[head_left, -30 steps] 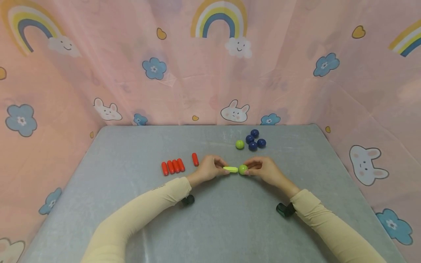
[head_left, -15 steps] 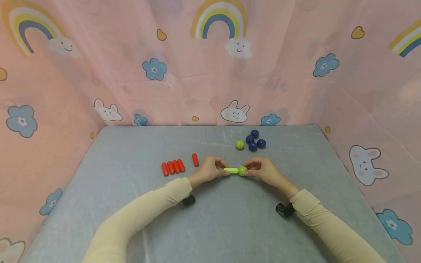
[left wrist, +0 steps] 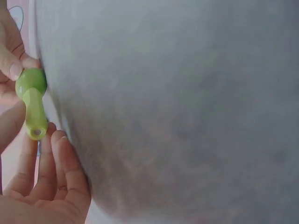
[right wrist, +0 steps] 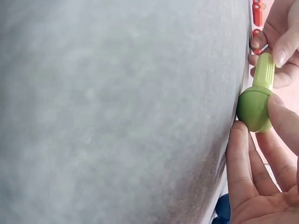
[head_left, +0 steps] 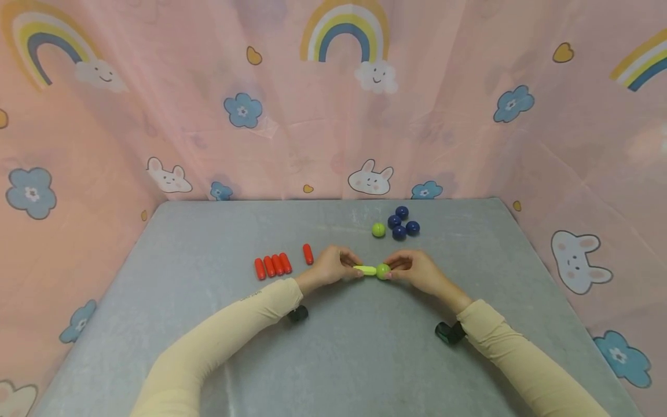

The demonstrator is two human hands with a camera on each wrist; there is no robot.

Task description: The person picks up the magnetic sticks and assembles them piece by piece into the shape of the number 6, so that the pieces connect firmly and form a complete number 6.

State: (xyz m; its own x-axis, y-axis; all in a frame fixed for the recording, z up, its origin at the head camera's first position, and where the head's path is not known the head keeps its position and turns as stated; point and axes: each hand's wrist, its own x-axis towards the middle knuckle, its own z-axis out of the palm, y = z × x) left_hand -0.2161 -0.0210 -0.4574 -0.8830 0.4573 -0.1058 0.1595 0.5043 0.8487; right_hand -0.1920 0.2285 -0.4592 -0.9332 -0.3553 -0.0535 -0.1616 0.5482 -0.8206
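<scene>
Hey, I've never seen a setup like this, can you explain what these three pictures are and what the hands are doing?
These are a person's two bare hands, filmed by three cameras. The wide picture comes from a camera on the head, looking down at a grey table. The two close-ups come from cameras on each wrist.

The left hand pinches a light green stick. The right hand has its grip on a green ball that meets the stick's end.

On the table lie five red sticks, four together and one apart. Farther back sit four dark blue balls and another green ball.
</scene>
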